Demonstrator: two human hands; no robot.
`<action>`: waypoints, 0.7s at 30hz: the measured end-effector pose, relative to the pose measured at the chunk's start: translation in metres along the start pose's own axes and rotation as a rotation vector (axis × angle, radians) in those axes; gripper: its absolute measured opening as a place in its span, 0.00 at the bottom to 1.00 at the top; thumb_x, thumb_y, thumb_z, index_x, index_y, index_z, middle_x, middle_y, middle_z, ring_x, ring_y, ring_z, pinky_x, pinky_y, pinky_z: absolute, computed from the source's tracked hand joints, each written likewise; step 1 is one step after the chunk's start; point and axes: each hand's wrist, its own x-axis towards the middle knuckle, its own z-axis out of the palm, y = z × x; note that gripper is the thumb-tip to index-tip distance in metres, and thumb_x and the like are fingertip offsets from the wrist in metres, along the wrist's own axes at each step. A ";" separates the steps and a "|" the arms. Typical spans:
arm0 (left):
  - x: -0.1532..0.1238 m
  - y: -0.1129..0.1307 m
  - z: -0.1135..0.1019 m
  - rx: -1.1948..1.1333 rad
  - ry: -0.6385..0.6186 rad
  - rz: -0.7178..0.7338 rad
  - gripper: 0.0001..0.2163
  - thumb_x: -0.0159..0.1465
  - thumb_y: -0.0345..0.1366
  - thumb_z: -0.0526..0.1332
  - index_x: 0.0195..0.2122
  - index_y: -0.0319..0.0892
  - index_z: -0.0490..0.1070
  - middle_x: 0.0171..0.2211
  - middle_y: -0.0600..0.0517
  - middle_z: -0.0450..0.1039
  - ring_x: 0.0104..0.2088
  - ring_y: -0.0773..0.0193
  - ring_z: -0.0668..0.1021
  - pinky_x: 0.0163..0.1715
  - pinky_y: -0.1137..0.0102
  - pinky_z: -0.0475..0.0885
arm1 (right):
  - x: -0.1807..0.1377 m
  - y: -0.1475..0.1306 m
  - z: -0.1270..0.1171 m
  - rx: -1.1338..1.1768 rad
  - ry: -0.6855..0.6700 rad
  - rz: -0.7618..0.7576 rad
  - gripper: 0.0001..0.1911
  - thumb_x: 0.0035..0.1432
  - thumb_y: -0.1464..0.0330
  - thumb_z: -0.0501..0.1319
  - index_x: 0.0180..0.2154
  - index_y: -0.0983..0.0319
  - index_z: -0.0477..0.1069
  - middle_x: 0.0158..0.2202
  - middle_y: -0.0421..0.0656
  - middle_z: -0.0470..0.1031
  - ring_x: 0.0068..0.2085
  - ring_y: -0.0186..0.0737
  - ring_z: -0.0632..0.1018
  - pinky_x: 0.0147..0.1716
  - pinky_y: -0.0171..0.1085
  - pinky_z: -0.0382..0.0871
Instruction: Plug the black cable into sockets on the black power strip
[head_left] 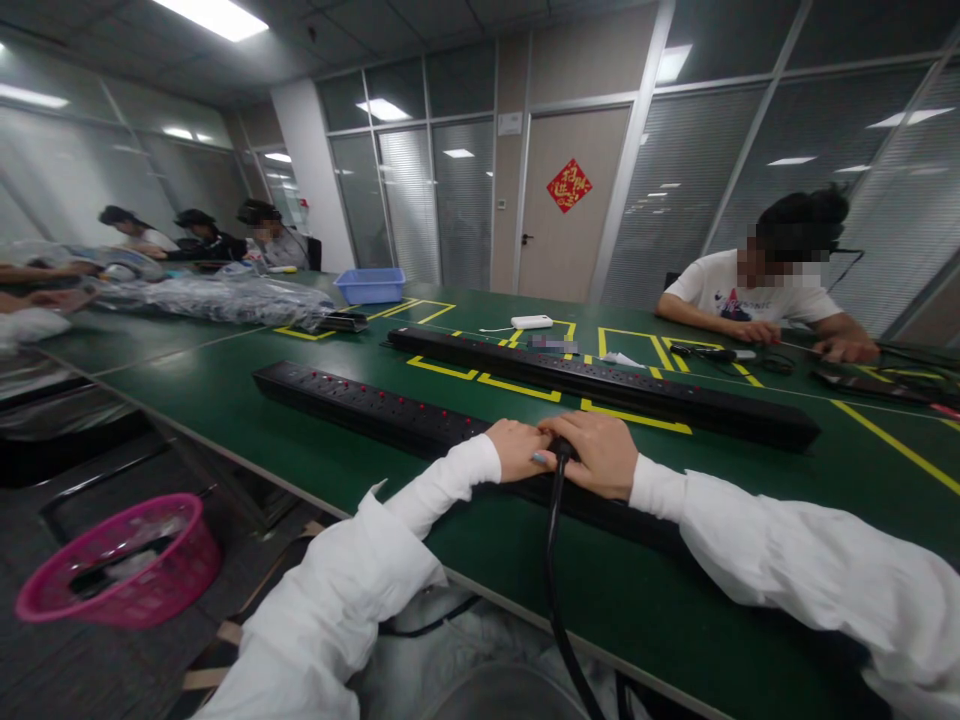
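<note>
Power strip (431,422): long, straight, black box, red dots on top; beneath both hands.
Cable (553,560): round, black, seemingly rubber.
Right hand (602,453): curled around plug (565,447).
Left hand (516,449): alongside, grip unclear.

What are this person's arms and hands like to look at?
Both arms wear white, loose, wrinkled sleeves: the left sleeve and right sleeve billow further up and narrow at the wrists. The left hand and right hand are bare, without gloves. One bluish fingernail shows between them.
</note>
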 end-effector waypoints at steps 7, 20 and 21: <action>-0.001 -0.001 -0.001 -0.006 -0.013 0.002 0.17 0.59 0.47 0.42 0.36 0.41 0.63 0.35 0.46 0.71 0.33 0.55 0.75 0.29 0.62 0.69 | 0.000 0.002 0.003 0.034 0.007 0.019 0.23 0.53 0.52 0.47 0.41 0.61 0.64 0.34 0.46 0.70 0.36 0.41 0.71 0.34 0.35 0.59; -0.002 0.000 -0.001 -0.007 -0.027 0.021 0.17 0.58 0.46 0.45 0.39 0.40 0.63 0.36 0.45 0.70 0.34 0.53 0.74 0.33 0.62 0.68 | -0.002 0.001 0.003 0.031 0.115 -0.110 0.24 0.50 0.51 0.51 0.41 0.63 0.64 0.36 0.48 0.64 0.37 0.42 0.66 0.34 0.38 0.59; -0.002 0.000 0.000 -0.010 -0.024 0.021 0.17 0.58 0.47 0.45 0.39 0.40 0.62 0.36 0.45 0.70 0.35 0.53 0.74 0.34 0.62 0.68 | -0.002 0.001 0.003 0.030 0.119 -0.123 0.24 0.50 0.52 0.51 0.41 0.63 0.64 0.35 0.48 0.64 0.36 0.42 0.65 0.34 0.38 0.59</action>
